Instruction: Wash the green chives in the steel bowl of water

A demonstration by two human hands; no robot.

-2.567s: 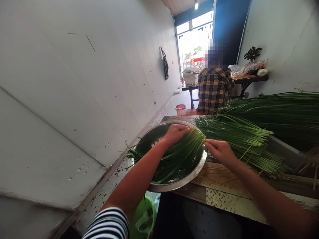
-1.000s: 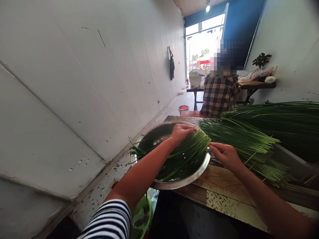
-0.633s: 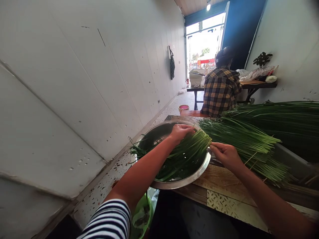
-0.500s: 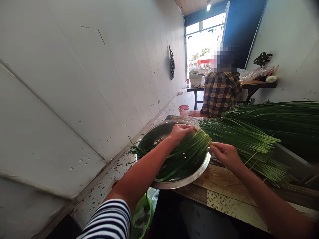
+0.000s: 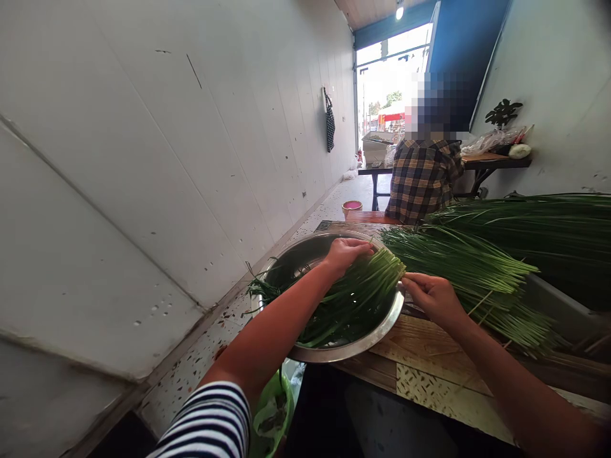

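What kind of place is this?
Maybe a small shop or eatery: there's a big metal basin of long green stalks, more stalks heaped on a wooden table, and a bright doorway to outside.

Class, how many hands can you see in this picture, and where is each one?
2: the left hand at the green stalks in the metal basin, and the right hand at their pale ends. Any hands of the person in plaid are hidden.

The basin [image 5: 329, 355] is smooth, shiny metal; the green leaves [image 5: 358, 289] inside it look glossy. Beneath it, the counter [image 5: 424, 337] shows grained wood (one pale strip [image 5: 429, 387] looks patterned); beyond it, the plaid shirt [image 5: 422, 178] is matt cloth.
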